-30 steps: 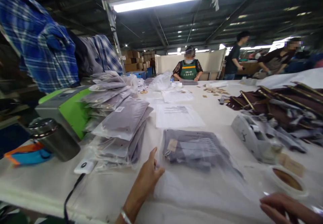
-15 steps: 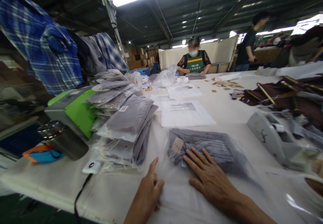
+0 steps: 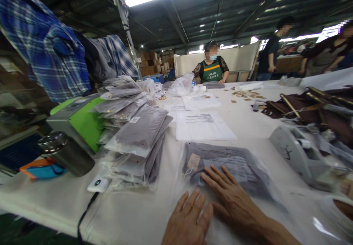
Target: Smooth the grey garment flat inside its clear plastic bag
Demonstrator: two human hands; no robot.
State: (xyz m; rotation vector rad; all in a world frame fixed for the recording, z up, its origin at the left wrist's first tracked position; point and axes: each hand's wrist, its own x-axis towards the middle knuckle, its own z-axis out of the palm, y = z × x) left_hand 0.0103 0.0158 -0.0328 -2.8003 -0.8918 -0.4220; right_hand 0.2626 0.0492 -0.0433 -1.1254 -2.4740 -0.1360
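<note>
**Operator:** While both my hands are down on the table (image 3: 248,123), the right hand (image 3: 234,201) lies flat, fingers spread, on the clear bag (image 3: 228,164) with the folded grey garment inside. It presses on the near edge of that bag and grips nothing.

**Partner:** And the left?

**Operator:** My left hand (image 3: 190,221) is flat too, fingers apart, palm down on the near part of the plastic, just beside the right one. It holds nothing either.

**Partner:** Where does the bag sit?

**Operator:** Right in front of me, at the near middle of the white table. A small paper tag (image 3: 193,161) shows at its left corner. Beyond it lies a printed sheet (image 3: 204,126).

**Partner:** What is to the left?

**Operator:** A leaning stack of packed bags (image 3: 138,134), just beside the one under my hands. Further left stand a green machine (image 3: 79,120) and a steel mug (image 3: 66,153). A small white device (image 3: 99,183) with a black cable lies by the stack's foot.

**Partner:** And to the right?

**Operator:** A tape dispenser (image 3: 295,149), with dark brown cloth (image 3: 311,109) behind it. Across the table a person in a green apron (image 3: 211,72) is working, well apart from me.
</note>
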